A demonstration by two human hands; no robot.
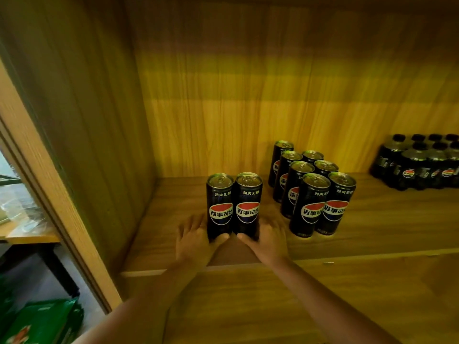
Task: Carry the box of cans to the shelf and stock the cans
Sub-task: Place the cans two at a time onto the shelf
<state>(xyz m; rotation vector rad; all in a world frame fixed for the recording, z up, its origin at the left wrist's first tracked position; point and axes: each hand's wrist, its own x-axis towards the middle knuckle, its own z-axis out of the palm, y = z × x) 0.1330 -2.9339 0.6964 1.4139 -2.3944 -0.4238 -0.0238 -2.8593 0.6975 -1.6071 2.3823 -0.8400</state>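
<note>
Two hands [232,238] cupping two cans [233,206], shelf [372,227] front edge

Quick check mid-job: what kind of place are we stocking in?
Likely a shop or stockroom display: a wooden shelf holds rows of identical black cola cans, and a shrink-wrapped pack of dark cola bottles stands at its right end.
</note>
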